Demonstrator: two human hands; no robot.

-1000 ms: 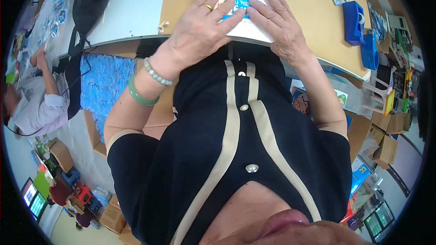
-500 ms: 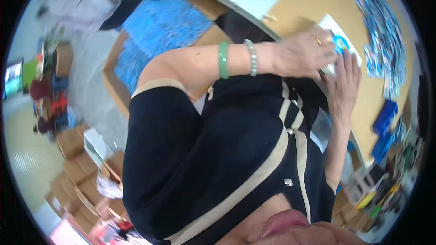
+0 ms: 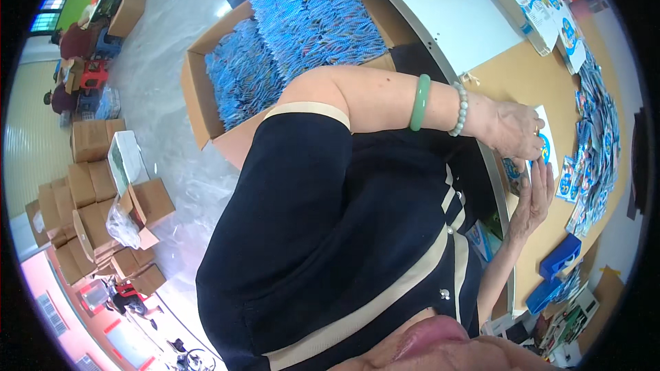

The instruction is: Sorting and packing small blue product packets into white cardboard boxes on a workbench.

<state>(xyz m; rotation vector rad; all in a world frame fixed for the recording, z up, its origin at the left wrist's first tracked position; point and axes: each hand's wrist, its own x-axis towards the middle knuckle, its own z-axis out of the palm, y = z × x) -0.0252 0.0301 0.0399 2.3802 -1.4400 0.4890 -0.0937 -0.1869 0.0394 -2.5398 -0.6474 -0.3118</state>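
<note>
Rested the bent fingers of the left hand (image 3: 514, 129) and straight, close-set ones of the right hand (image 3: 531, 207) on the flat white blue-printed card (image 3: 547, 139), near the edge of the tan tabletop (image 3: 564, 113). Could not tell grip from touch.

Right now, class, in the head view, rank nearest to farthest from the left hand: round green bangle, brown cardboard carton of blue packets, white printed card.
1. White card: touching the left hand.
2. Green bangle: around that arm.
3. Brown carton: farther left.
</note>
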